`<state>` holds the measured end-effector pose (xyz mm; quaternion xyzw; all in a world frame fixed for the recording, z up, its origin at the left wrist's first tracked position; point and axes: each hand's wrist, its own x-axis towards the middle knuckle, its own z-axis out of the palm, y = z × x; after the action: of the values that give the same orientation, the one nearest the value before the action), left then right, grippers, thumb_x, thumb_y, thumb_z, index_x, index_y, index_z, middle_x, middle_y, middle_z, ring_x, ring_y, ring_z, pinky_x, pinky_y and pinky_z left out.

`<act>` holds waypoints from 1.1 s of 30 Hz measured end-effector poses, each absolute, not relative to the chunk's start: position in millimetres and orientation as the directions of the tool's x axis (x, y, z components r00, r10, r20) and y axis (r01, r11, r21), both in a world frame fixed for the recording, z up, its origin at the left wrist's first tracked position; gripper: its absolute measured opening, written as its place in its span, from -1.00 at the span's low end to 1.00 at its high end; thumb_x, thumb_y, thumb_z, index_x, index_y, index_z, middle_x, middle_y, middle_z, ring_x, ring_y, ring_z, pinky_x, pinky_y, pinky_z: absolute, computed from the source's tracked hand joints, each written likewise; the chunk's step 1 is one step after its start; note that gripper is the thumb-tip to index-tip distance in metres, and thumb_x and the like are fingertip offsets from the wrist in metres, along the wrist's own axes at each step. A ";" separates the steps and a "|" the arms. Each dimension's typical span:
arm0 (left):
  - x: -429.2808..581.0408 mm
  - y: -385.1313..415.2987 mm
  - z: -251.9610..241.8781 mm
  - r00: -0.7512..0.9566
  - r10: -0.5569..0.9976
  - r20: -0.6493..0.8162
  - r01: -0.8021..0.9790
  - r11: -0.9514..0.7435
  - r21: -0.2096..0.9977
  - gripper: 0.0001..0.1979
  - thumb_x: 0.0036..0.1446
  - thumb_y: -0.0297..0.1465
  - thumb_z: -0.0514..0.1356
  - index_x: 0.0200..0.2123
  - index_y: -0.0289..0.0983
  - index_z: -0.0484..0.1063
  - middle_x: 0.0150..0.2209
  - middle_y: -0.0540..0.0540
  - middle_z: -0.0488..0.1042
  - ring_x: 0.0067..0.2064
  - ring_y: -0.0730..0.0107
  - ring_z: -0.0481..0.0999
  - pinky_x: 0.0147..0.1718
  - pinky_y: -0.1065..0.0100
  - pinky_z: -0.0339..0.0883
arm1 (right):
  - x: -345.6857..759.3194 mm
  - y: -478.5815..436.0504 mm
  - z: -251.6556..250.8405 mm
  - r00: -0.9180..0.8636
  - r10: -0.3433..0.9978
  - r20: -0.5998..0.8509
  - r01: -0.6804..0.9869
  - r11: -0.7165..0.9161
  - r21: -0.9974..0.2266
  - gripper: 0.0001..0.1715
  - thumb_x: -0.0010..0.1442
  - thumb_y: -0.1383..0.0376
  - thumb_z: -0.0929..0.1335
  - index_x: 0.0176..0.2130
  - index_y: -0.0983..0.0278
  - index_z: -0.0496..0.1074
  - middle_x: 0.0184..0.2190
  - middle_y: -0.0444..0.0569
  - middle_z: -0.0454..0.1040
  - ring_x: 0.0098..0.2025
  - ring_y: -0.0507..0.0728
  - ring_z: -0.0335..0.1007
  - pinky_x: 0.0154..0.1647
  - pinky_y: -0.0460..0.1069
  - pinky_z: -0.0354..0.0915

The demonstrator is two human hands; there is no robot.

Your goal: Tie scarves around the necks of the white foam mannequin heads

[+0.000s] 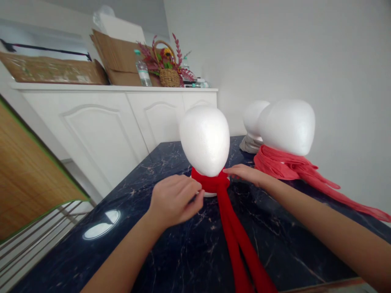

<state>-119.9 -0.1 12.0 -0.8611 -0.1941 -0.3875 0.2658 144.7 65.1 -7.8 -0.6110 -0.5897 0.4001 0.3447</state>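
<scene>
A white foam mannequin head point(205, 138) stands upright on the dark blue marbled tabletop. Around its neck wraps a red scarf point(206, 182), whose two long ends hang from the front and run toward me across the table. My left hand point(177, 199) is at the left side of the wrap, fingers curled and thumb and forefinger closed at the scarf's edge. On the opposite side, my right hand point(244, 173) reaches in with its fingertips pinching the scarf by the neck; part of those fingers is hidden.
To the right lie a second foam head point(287, 126) with a coral scarf point(276, 162), and another head point(254, 116) on grey cloth point(249, 144). Behind stands a white cabinet point(94, 126) bearing cardboard boxes, a water bottle point(143, 69) and a flower basket point(170, 77). A metal rack point(39, 236) is at left.
</scene>
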 end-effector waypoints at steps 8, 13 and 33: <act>-90.9 10.6 -31.2 0.794 0.282 0.539 0.551 -0.709 -0.440 -0.55 0.28 -0.44 0.06 0.22 -0.39 0.23 0.22 -0.26 0.38 -0.22 0.27 0.59 -0.35 0.26 0.48 | 126.6 55.7 -19.2 -0.023 0.992 -0.124 0.338 -0.109 -0.935 -0.80 -0.03 0.25 0.39 -0.57 0.31 0.37 -0.66 -0.22 0.21 -0.55 -0.03 0.06 -0.55 -0.08 -0.08; -86.5 17.0 -38.1 0.745 0.476 0.468 0.651 -0.673 -0.351 -0.45 0.28 -0.43 0.05 0.31 -0.39 0.08 0.13 -0.25 0.44 -0.21 0.20 0.57 -0.31 0.22 0.48 | 120.6 50.7 -21.5 -0.004 0.989 -0.146 0.241 -0.141 -0.960 -0.87 -0.08 0.29 0.37 -0.56 0.31 0.36 -0.62 -0.18 0.25 -0.53 -0.02 0.09 -0.55 -0.10 -0.05; -135.4 28.5 3.2 0.807 0.575 0.134 0.553 -0.816 0.170 -0.76 0.35 -0.39 0.01 -0.05 -0.11 0.44 0.00 0.02 0.48 0.03 0.31 0.48 -0.02 0.35 0.33 | 150.0 85.8 -25.6 0.326 0.945 -0.015 0.303 -0.119 -0.946 -0.71 0.33 0.29 0.30 -0.44 0.32 0.31 -0.58 -0.24 0.25 -0.58 -0.06 0.16 -0.54 -0.13 0.16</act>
<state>-135.4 28.5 3.2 -0.9485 -0.2975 -0.0897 -0.0613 150.0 85.8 -25.6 -0.6651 -0.4690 0.3423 0.4695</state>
